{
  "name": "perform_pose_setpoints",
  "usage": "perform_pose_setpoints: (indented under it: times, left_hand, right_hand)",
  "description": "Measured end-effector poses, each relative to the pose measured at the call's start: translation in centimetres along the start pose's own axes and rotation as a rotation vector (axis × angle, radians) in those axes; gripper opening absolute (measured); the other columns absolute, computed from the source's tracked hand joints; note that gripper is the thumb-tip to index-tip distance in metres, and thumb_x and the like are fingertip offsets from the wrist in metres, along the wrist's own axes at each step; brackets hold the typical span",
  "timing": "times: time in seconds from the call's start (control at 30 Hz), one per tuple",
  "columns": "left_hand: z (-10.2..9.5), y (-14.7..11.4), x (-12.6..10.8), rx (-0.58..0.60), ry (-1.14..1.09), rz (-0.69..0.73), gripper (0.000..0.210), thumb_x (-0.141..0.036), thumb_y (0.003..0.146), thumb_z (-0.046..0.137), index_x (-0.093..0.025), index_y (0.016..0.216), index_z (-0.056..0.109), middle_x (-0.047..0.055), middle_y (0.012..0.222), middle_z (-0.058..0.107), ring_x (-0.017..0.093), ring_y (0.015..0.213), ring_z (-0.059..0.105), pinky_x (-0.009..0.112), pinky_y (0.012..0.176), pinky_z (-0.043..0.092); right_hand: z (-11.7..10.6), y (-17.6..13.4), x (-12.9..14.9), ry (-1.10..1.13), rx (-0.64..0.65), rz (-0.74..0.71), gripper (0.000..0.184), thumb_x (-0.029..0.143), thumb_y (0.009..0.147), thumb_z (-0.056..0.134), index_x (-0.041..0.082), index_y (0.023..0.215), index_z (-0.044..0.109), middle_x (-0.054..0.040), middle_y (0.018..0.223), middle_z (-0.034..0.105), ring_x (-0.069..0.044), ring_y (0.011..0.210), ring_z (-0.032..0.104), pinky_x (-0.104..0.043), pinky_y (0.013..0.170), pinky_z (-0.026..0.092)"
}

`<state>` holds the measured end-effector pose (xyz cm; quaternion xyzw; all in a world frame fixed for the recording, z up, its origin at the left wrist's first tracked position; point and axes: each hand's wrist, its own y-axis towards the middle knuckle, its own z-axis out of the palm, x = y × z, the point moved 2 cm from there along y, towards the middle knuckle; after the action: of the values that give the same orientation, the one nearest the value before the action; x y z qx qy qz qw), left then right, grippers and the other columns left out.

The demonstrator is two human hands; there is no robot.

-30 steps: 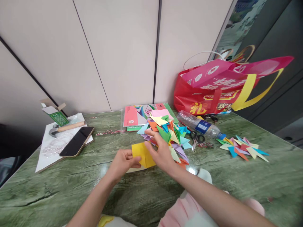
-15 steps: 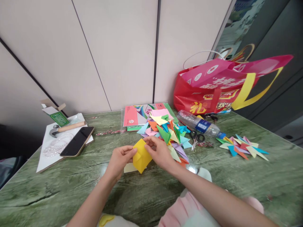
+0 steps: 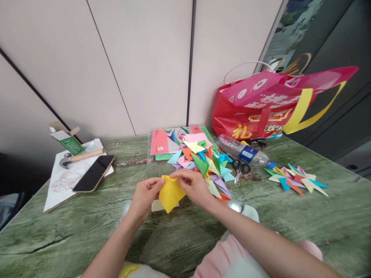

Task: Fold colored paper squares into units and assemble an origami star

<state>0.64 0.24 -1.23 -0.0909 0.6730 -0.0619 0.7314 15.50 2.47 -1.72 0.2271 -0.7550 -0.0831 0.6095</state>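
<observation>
A creased sheet of yellow origami paper (image 3: 170, 196) is held up between both hands, one corner pointing down toward me. My left hand (image 3: 145, 196) pinches its upper left edge between thumb and fingers. At the upper right edge, my right hand (image 3: 193, 186) grips the paper, its fingertips over the top, where the edge looks folded. Beneath it, a pale cream paper (image 3: 157, 206) lies on the green table (image 3: 95, 235), partly covered. Just beyond my right hand is a pile of folded colored paper pieces (image 3: 203, 165).
Behind the pile lie packs of colored paper (image 3: 162, 142). Scissors (image 3: 240, 170), a plastic bottle (image 3: 247, 152) and a paper star cluster (image 3: 298, 180) are to the right, before a red bag (image 3: 257, 112). At left, a phone (image 3: 94, 173), a hammer (image 3: 82, 156) and a small box (image 3: 69, 143) sit on a white board (image 3: 52, 199).
The yellow paper has tilted and its top corner has come down, so the top edge now looks folded. Both hands keep hold of it, with small finger shifts.
</observation>
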Motion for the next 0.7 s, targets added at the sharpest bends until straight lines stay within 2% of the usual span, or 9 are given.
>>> perform_pose_setpoints:
  times: [0.13,0.23,0.33,0.43,0.57,0.7]
  left_hand:
    - [-0.3,0.2,0.3,-0.051,0.038,0.054,0.03,-0.037,0.059,0.07,-0.012,0.077,0.071,0.003,0.058,0.067,0.011,0.048,0.055,0.019,0.048,0.043]
    - [-0.5,0.3,0.4,-0.064,0.065,0.1,0.028,-0.036,0.061,0.069,-0.014,0.079,0.071,0.003,0.06,0.068,0.011,0.05,0.057,0.018,0.048,0.043]
    - [-0.4,0.3,0.3,-0.05,0.093,0.133,0.024,-0.033,0.063,0.068,-0.016,0.079,0.071,0.002,0.064,0.069,0.012,0.056,0.059,0.018,0.051,0.044]
    - [-0.2,0.2,0.2,-0.026,0.119,0.148,0.022,-0.032,0.063,0.068,-0.016,0.079,0.071,0.002,0.068,0.07,0.014,0.059,0.061,0.019,0.054,0.045]
    - [-0.1,0.1,0.2,0.0,0.106,0.116,0.024,-0.032,0.062,0.069,-0.016,0.079,0.071,0.003,0.068,0.071,0.015,0.059,0.062,0.019,0.052,0.045]
    - [0.0,0.0,0.2,0.034,0.063,0.05,0.028,-0.028,0.056,0.074,-0.014,0.081,0.07,0.005,0.069,0.071,0.017,0.062,0.064,0.023,0.058,0.048]
  right_hand:
    - [0.3,-0.1,0.1,0.033,0.058,0.036,0.028,0.009,0.07,0.048,0.02,0.088,0.066,-0.0034,0.09,0.067,-0.017,0.084,0.061,-0.031,0.075,0.049]
    - [0.5,-0.2,-0.1,0.066,0.104,0.091,0.024,0.018,0.07,0.056,0.019,0.092,0.066,-0.0047,0.092,0.067,-0.018,0.084,0.061,-0.031,0.074,0.049]
    - [0.6,-0.2,-0.5,0.124,0.119,0.159,0.017,0.026,0.073,0.056,0.018,0.084,0.066,-0.0043,0.083,0.067,-0.017,0.076,0.062,-0.029,0.067,0.049]
    - [0.5,-0.1,-0.8,0.165,0.101,0.206,0.011,0.024,0.071,0.058,0.016,0.075,0.063,-0.0022,0.072,0.065,-0.014,0.066,0.06,-0.026,0.061,0.047]
    - [0.3,0.1,-1.0,0.223,0.053,0.246,0.012,0.023,0.065,0.063,0.015,0.073,0.059,-0.0007,0.068,0.062,-0.012,0.062,0.058,-0.023,0.058,0.046]
    - [0.3,0.2,-1.1,0.31,0.043,0.3,0.017,0.026,0.062,0.066,0.015,0.071,0.057,-0.0002,0.066,0.062,-0.011,0.059,0.057,-0.023,0.056,0.045]
